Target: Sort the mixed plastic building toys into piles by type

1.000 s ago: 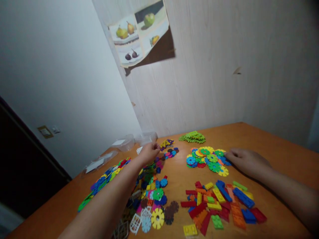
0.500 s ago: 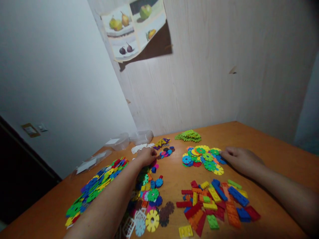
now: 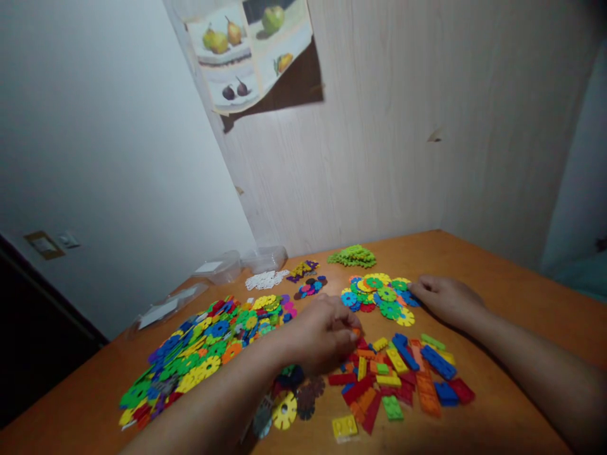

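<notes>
My left hand (image 3: 325, 335) reaches over the left edge of a pile of toy building bricks (image 3: 389, 379), its fingers pinched on a small orange brick (image 3: 356, 332). Just how much of that brick is inside the fingers is hidden. My right hand (image 3: 446, 300) rests on the table in a loose curl, its fingertips against the right side of a heap of slotted plastic discs (image 3: 379, 294). Nothing shows in it. A mixed pile of colourful discs and pieces (image 3: 213, 344) spreads under and beyond my left forearm.
Small sorted heaps lie toward the back: white pieces (image 3: 266, 280), purple and yellow pieces (image 3: 303, 270), little dark and pink discs (image 3: 310, 287), and light-green pieces (image 3: 353, 256). Clear plastic containers (image 3: 263, 258) and a clear bag (image 3: 165, 309) sit at the table's left edge.
My left hand has moved right and nearer, from the far end of the mixed pile to the bricks. My right hand has stayed beside the discs. The view has shifted slightly.
</notes>
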The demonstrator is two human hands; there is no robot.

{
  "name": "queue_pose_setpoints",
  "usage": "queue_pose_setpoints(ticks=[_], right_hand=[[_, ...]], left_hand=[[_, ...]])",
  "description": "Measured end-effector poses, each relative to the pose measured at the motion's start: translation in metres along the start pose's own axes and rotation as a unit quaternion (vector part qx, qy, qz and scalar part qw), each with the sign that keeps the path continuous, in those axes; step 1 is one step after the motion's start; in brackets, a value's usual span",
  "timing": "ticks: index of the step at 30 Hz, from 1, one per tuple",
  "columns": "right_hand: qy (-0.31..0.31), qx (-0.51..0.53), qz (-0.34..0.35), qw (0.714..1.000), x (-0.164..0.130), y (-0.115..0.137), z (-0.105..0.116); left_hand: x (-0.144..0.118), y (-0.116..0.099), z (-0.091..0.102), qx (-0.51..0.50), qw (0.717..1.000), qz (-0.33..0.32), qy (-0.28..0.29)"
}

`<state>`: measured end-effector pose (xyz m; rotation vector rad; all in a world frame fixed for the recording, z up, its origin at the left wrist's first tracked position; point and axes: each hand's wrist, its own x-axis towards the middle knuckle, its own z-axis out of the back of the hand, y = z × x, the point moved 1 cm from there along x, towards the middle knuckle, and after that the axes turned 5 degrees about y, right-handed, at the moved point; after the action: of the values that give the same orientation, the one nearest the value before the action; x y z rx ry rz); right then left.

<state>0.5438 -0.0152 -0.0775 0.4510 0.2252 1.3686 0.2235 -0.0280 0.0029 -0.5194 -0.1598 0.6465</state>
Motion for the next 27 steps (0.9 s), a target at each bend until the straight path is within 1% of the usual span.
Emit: queue_pose_setpoints(ticks=[2, 4, 6, 8, 10, 13, 15, 16, 17, 19, 21, 24, 27], right_hand=[[-0.001, 0.004, 0.003, 1.000, 0.001, -0.001, -0.001], [-0.002, 0.008, 0.007, 1.000, 0.002, -0.002, -0.002], [-0.001, 0.012, 0.012, 1.000, 0.002, -0.002, -0.002], [0.001, 0.015, 0.011, 1.000, 0.002, -0.002, -0.001], [0.004, 0.021, 0.011, 1.000, 0.001, -0.002, -0.001], [0.008, 0.026, 0.010, 1.000, 0.002, -0.004, -0.002], [0.018, 0.026, 0.005, 0.999, 0.003, -0.005, -0.002], [0.024, 0.025, 0.004, 0.999, 0.003, -0.005, -0.003], [0.029, 0.025, 0.003, 0.999, 0.004, -0.006, -0.003], [0.034, 0.028, 0.009, 0.999, 0.005, -0.008, -0.004], [0.033, 0.034, 0.017, 0.999, 0.006, -0.010, -0.006], [0.032, 0.038, 0.017, 0.999, 0.008, -0.013, -0.008], [0.031, 0.039, 0.014, 0.999, 0.008, -0.014, -0.009]], left_hand=[[0.000, -0.013, -0.006, -0.002, 0.999, -0.007, 0.031], [0.000, -0.019, -0.005, -0.005, 0.999, -0.013, 0.049], [0.000, -0.017, 0.004, -0.018, 0.999, -0.006, 0.037], [-0.003, -0.008, 0.019, -0.030, 0.999, 0.024, 0.000], [-0.007, 0.007, 0.038, -0.029, 0.996, 0.069, -0.048], [-0.015, 0.041, 0.065, -0.009, 0.984, 0.143, -0.103], [-0.020, 0.067, 0.077, 0.020, 0.976, 0.183, -0.119], [-0.022, 0.080, 0.082, 0.048, 0.969, 0.207, -0.126], [-0.024, 0.092, 0.085, 0.082, 0.961, 0.236, -0.122], [-0.027, 0.113, 0.087, 0.127, 0.948, 0.273, -0.108], [-0.028, 0.127, 0.084, 0.145, 0.940, 0.290, -0.103], [-0.026, 0.139, 0.078, 0.159, 0.935, 0.303, -0.097], [-0.021, 0.145, 0.073, 0.171, 0.932, 0.310, -0.080]])
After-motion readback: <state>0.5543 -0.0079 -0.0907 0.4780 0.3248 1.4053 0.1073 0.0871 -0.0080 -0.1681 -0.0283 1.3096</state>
